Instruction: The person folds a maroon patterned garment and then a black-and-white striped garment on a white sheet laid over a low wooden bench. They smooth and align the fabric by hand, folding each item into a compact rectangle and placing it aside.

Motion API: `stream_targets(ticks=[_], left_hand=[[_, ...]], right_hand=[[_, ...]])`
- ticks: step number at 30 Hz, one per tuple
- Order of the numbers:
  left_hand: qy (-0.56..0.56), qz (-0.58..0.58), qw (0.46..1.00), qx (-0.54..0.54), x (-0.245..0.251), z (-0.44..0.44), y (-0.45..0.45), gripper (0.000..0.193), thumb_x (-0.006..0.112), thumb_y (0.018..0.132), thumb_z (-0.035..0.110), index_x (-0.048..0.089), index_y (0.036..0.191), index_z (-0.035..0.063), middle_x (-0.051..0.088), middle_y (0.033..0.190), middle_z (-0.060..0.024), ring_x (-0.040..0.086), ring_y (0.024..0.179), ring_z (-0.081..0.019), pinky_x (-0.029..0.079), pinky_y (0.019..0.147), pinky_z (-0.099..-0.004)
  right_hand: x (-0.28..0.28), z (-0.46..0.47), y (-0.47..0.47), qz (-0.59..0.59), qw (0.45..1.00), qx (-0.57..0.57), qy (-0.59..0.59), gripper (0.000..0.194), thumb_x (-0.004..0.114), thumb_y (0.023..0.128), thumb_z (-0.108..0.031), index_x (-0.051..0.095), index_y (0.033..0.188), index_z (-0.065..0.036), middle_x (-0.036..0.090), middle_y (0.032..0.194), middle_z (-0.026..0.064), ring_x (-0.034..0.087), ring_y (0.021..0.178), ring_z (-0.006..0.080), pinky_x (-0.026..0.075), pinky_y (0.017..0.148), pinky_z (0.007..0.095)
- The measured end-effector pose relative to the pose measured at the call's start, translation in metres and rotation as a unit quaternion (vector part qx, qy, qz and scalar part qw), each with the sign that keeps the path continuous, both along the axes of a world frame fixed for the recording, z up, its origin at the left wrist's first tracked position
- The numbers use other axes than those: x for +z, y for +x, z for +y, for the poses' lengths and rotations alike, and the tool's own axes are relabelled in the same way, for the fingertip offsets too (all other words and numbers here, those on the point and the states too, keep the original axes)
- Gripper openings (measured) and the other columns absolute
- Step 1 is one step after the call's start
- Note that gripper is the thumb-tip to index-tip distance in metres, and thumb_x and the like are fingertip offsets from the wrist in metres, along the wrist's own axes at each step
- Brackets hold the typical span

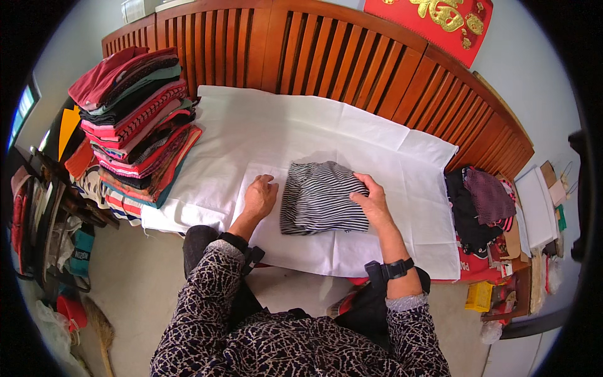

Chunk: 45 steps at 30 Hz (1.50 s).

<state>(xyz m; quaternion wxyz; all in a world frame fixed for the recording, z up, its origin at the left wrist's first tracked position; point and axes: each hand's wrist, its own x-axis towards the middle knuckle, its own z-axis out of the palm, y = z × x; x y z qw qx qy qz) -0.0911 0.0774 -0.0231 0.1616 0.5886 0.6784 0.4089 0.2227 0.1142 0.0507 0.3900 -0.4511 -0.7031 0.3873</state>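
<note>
A folded garment with narrow black-and-white stripes [325, 200] lies flat on a white cloth [301, 127] in front of me. My right hand [374, 198] rests at its right edge, thumb and forefinger apart and touching the fabric. Whether the other fingers reach under that edge is hidden. To the left of the garment, my left hand [261, 195] hovers over the cloth with a small gap to the stripes. Its fingers are loosely bent and hold nothing. Both wrists wear a black strap.
A tall stack of folded clothes [136, 132] stands on the left end of the cloth. Behind runs a slatted wooden backrest [339, 52]. More clothes [485, 202] lie in a heap at the right, near a yellow plastic basket [479, 297]. A broom [100, 325] is at lower left.
</note>
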Motion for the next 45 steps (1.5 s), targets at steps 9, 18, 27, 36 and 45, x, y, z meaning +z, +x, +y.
stream_targets(ticks=[9, 18, 27, 36, 45], left_hand=[[0.016, 0.103, 0.994, -0.014, -0.016, -0.006, 0.009, 0.031, 0.066, 0.082, 0.019, 0.065, 0.109, 0.0037, 0.06, 0.12, -0.0126, 0.056, 0.113, -0.0339, 0.047, 0.097, -0.0435], [0.045, 0.132, 0.99, -0.029, -0.015, -0.013, 0.01, 0.035, 0.068, 0.08, 0.019, 0.062, 0.112, 0.0038, 0.058, 0.122, -0.0132, 0.054, 0.113, -0.0362, 0.046, 0.096, -0.046], [0.07, 0.166, 0.983, -0.022, -0.02, -0.014, 0.011, 0.039, 0.068, 0.08, 0.018, 0.06, 0.115, 0.004, 0.058, 0.122, -0.0114, 0.054, 0.112, -0.0349, 0.045, 0.096, -0.0457], [0.061, 0.187, 0.98, -0.027, -0.014, -0.018, 0.013, 0.038, 0.066, 0.083, 0.02, 0.059, 0.117, 0.004, 0.057, 0.126, -0.0125, 0.054, 0.114, -0.0349, 0.044, 0.098, -0.0454], [0.053, 0.176, 0.982, -0.033, -0.01, -0.02, 0.014, 0.039, 0.066, 0.083, 0.021, 0.059, 0.118, 0.0039, 0.057, 0.127, -0.0128, 0.053, 0.116, -0.0347, 0.043, 0.099, -0.045]], right_hand=[[0.064, -0.028, 0.015, -0.169, 0.982, -0.014, 0.08, 0.045, 0.062, 0.074, 0.0, 0.062, 0.119, -0.002, 0.067, 0.115, 0.0158, 0.062, 0.113, 0.0294, 0.046, 0.099, 0.0345], [0.153, -0.02, 0.004, -0.121, 0.98, -0.014, 0.159, 0.043, 0.061, 0.077, 0.0, 0.063, 0.12, 0.0, 0.066, 0.115, 0.0114, 0.062, 0.11, 0.0229, 0.046, 0.099, 0.0314], [0.058, 0.014, 0.105, -0.422, 0.883, -0.206, -0.014, 0.055, 0.072, 0.078, -0.018, 0.056, 0.128, 0.0, 0.057, 0.126, 0.0218, 0.056, 0.119, 0.0376, 0.047, 0.1, 0.0417], [-0.012, -0.051, 0.075, -0.34, 0.92, -0.099, 0.167, 0.038, 0.07, 0.082, -0.018, 0.062, 0.116, -0.004, 0.061, 0.115, 0.0142, 0.058, 0.11, 0.0342, 0.047, 0.098, 0.0418], [-0.018, -0.075, 0.026, -0.431, 0.883, -0.022, 0.185, 0.055, 0.07, 0.081, -0.024, 0.053, 0.129, -0.004, 0.059, 0.115, 0.0142, 0.055, 0.111, 0.0349, 0.047, 0.097, 0.0439]])
